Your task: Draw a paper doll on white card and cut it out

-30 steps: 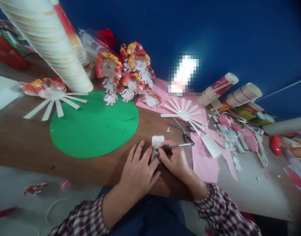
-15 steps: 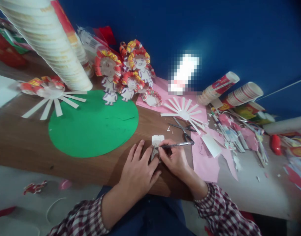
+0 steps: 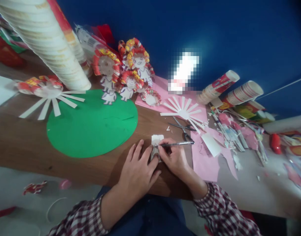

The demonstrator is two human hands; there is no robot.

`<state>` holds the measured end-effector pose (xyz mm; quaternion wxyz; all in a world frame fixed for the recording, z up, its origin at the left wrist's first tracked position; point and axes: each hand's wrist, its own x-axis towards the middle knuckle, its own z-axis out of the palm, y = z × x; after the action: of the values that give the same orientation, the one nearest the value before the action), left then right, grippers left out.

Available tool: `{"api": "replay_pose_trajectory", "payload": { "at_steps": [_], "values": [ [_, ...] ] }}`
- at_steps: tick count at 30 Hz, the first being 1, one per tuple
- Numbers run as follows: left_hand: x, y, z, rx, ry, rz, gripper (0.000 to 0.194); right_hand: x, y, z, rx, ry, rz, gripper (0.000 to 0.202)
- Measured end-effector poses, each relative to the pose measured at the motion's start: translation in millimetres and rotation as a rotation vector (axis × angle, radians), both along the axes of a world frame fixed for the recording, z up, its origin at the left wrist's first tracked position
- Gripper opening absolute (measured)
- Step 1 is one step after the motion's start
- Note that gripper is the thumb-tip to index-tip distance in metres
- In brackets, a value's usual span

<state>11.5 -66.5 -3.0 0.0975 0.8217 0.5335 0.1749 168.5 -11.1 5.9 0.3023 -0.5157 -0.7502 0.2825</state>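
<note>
While your left hand (image 3: 137, 168), loosely spread, lies partly over the small paper (image 3: 157, 139) on the table (image 3: 149, 121), your right hand (image 3: 175, 159) pinches a pen (image 3: 182, 143), its tip at that paper.

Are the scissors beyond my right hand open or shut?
The scissors are open: their blades spread apart in a V, and their handle loops stand apart too.

You are working in what looks like a paper-craft workspace: scissors (image 3: 182, 127) are lying near pink paper (image 3: 205, 168), paper-cup stacks (image 3: 49, 46) are rising from the table (image 3: 14, 144), and cut-out figures (image 3: 127, 93) are clustering near the blue wall (image 3: 239, 29).
</note>
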Motion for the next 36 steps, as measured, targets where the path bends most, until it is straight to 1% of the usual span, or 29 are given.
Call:
{"api": "replay_pose_trajectory", "payload": {
  "at_steps": [11,27,36],
  "values": [
    [-0.4,-0.2,2.0,0.001,0.003,0.003,0.039,0.8,0.2,-3.3,-0.008,0.003,-0.023,0.006],
    [-0.2,0.3,1.2,0.009,0.003,0.0,0.038,1.8,-0.4,-7.6,-0.029,0.013,-0.039,0.006],
    [-0.1,0.3,1.1,0.012,0.026,0.001,0.038,1.9,0.3,-5.4,-0.025,0.022,-0.018,0.006]
  ]
}}
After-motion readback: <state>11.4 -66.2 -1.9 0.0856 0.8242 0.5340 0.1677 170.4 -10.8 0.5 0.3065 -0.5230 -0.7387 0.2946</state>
